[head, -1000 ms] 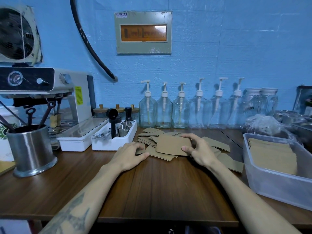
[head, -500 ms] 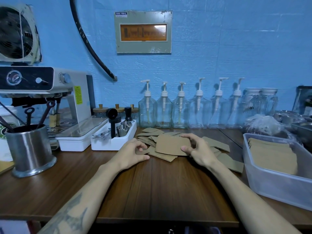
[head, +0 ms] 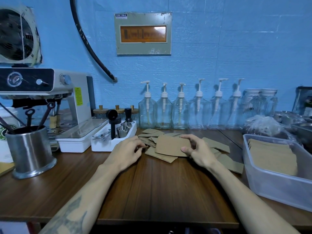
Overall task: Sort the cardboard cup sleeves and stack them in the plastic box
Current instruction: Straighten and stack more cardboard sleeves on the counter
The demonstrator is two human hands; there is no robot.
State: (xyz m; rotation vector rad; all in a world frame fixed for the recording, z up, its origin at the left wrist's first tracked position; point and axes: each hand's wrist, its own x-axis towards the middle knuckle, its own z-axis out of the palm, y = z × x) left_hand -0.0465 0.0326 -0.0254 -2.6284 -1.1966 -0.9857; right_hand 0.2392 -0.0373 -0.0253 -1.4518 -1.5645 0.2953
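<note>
Right hand (head: 198, 150) pinches a cardboard sleeve (head: 172, 146) above the pile (head: 152, 141).

Sleeves (head: 160, 157), box (head: 276, 181) on counter (head: 152, 191)

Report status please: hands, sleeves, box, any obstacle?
Right hand grips one sleeve. Left hand pinches another in the pile. Plastic box partly stacked. Path looks clear.

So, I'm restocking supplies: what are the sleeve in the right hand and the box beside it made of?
Sleeve: brown corrugated cardboard, matte; fluted ridges show along the edges. Plastic box: translucent, frosted-looking plastic; the stacked sleeves show dimly through its wall.
</note>
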